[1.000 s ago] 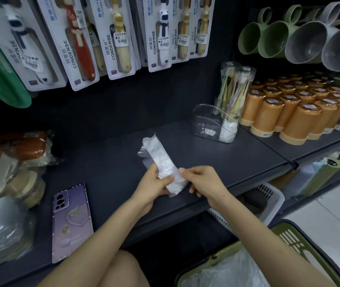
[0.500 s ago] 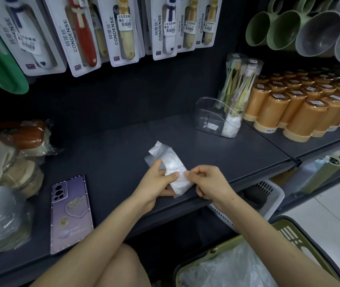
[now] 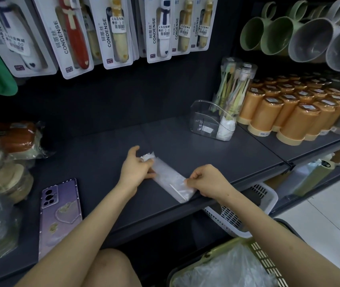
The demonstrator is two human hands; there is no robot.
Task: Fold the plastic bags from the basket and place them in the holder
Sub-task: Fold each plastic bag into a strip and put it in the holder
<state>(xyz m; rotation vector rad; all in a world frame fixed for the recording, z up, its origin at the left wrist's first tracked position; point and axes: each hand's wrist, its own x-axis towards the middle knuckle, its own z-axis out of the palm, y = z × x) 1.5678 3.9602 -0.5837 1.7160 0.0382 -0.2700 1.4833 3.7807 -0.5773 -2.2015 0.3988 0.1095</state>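
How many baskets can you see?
2. A white basket sits under the dark shelf. A green basket holding plastic bags is at the bottom right. More may be hidden below the shelf.

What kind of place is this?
Most likely a shop. Toothbrush packs with price stickers hang in a row, many identical orange cups stand packed together on a shelf, and mugs are lined up above them.

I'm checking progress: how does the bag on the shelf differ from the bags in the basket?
The bag on the shelf is flattened into a narrow strip; the bags in the basket lie loose and crumpled. The left hand and right hand hold the shelf bag's ends; the basket bags lie unheld. Both are whitish, see-through plastic.
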